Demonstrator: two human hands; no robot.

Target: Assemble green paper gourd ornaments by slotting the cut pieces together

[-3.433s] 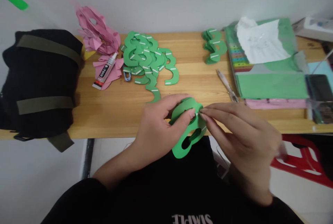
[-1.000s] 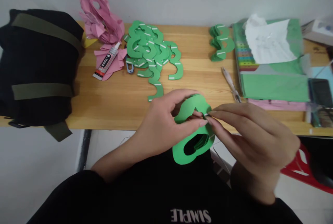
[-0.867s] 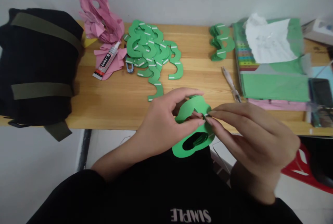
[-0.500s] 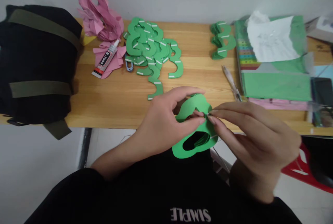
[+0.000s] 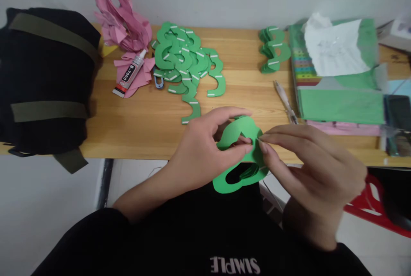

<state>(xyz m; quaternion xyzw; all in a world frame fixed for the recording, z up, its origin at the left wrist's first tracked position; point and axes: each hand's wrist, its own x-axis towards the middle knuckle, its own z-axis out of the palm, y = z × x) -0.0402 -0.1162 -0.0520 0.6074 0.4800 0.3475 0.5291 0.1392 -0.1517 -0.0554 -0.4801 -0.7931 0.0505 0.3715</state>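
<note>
My left hand [image 5: 201,154] pinches a chain of curved green paper cut-outs [image 5: 241,156] between thumb and fingers, just past the table's front edge. My right hand [image 5: 308,169] meets it from the right, its fingertips pressed together on the same green piece where the two hands touch. The lower loops of the piece hang below my hands over my lap. A heap of loose green curved cut-outs with white strips [image 5: 184,64] lies on the wooden table [image 5: 135,117] behind my left hand.
A black bag with olive straps [image 5: 45,83] fills the table's left end. Pink paper scraps [image 5: 123,23] and a glue tube [image 5: 129,75] lie at the back left. A small green stack [image 5: 272,49], a pen [image 5: 285,100] and coloured paper sheets [image 5: 337,70] sit right. A red stool [image 5: 375,212] stands below.
Both hands have stayed pinched on the green piece; its hanging loops have folded up slightly. The view has shifted a little; nothing on the table moved.
</note>
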